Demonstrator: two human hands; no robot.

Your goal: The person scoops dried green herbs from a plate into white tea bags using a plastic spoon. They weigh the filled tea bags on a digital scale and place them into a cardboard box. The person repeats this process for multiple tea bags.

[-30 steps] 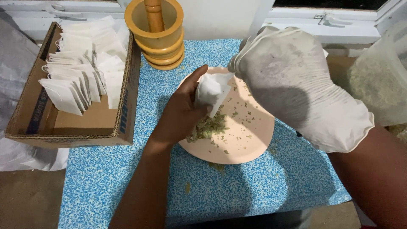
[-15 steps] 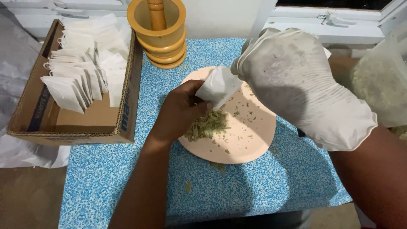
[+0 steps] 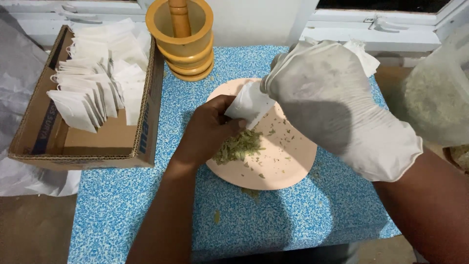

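Lifted off the herbs (image 3: 238, 146), both hands (image 3: 207, 132) hold a sachet (image 3: 249, 103) – plate (image 3: 288, 171) below

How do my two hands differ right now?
The left hand is bare; the right hand wears a white glove. The left hand rests low on the plate by the herbs; the right hand is raised above it. Both touch the white paper bag.
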